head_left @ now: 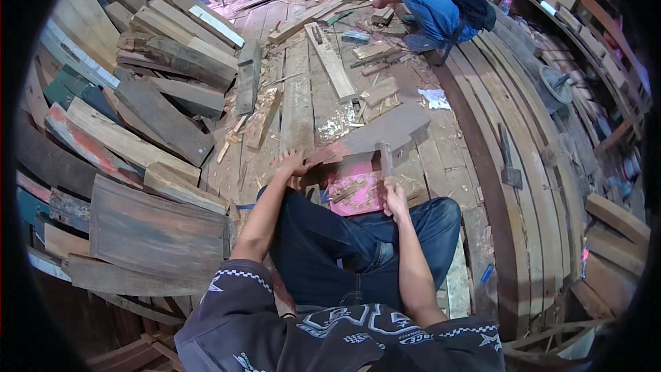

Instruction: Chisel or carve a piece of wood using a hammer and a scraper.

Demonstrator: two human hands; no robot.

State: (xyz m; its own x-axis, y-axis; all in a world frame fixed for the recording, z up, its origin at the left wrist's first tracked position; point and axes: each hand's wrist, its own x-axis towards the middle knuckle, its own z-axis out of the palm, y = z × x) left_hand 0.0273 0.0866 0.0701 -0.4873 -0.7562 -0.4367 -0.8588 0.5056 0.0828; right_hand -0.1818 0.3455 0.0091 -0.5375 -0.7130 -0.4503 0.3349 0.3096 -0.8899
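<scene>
A grey wooden board (389, 131) with a reddish near-left end lies across in front of my legs. My left hand (293, 163) grips that reddish end, its fingers partly in view. My right hand (395, 200) is closed around an upright brown wooden tool (386, 160), which stands against the board's near side; its blurred outline hides its exact kind. Between my knees and the board is a bright pink flat surface (356, 189), strewn with wood shavings.
Stacked timber pieces (172, 62) crowd the left. Long planks (509, 131) run along the right, with a dark-headed mallet (510, 172) on them. Ahead, a person in jeans (437, 7) crouches among offcuts. A blue object (487, 273) lies right of my knee.
</scene>
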